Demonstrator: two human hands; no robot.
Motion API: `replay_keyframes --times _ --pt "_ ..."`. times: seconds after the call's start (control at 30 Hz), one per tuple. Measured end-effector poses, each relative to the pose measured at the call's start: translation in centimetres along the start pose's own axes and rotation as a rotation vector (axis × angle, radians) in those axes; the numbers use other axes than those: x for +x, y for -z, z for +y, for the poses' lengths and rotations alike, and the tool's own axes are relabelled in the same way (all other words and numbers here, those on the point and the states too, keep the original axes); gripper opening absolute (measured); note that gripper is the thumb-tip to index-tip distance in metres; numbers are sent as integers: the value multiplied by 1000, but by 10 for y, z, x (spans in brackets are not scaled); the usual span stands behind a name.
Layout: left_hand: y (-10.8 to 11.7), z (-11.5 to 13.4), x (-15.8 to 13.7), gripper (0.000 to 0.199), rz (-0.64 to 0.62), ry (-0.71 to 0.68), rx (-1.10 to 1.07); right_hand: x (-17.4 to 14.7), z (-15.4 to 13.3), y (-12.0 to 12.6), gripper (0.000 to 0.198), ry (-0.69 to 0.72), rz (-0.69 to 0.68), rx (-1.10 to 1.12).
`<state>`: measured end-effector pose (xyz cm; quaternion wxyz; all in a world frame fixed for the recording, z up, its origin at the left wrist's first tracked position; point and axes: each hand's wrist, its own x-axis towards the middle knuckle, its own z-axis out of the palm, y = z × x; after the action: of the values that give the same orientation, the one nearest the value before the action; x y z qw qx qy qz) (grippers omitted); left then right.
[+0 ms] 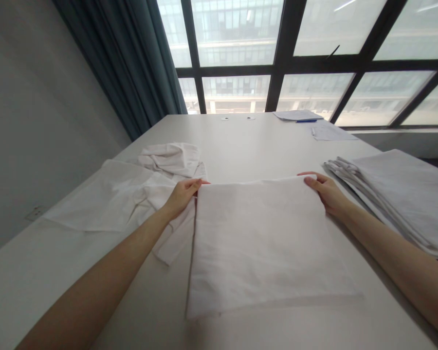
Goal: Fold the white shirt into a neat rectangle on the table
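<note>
A white rectangular cloth point(263, 238) is stretched between my two hands above the table. My left hand point(184, 197) pinches its far left corner, thumb on top. At the far right corner my right hand point(324, 192) grips the fabric between thumb and fingers. The cloth looks flat, with faint creases and a slightly blurred near edge. Behind and beside my left hand lies a crumpled heap of white cloth point(120, 187). To the right of my right hand sits a stack of folded white cloths point(405, 189).
The white table point(237, 146) extends to the windows. Papers point(297, 115) and a blue pen point(306, 120) lie at its far right, with another sheet point(332, 132) nearer. A dark blue curtain point(131, 58) hangs at the left by the grey wall point(40, 112).
</note>
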<state>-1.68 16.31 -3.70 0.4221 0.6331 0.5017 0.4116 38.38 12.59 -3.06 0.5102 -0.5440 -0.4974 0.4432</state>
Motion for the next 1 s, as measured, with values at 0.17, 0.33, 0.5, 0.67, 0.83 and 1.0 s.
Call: replay_keyframes --times 0.17,0.33,0.5,0.67,0.83,1.0 --pt "1 0 1 66 25 -27 35 1 2 1 32 19 -5 -28" --pt "3 -2 0 60 32 -23 -23 2 4 2 30 41 -5 -63" --pt "1 -2 0 61 37 -5 -58 2 3 2 31 20 2 -73" --pt "1 -1 -1 56 26 -99 29 1 1 0 31 -25 13 -60" --pt "3 -1 -3 57 -42 -95 80 -3 -3 -4 37 -47 4 -72" --pt "2 -1 -4 62 -98 -68 71 -5 -6 -5 53 -66 -81 -62"
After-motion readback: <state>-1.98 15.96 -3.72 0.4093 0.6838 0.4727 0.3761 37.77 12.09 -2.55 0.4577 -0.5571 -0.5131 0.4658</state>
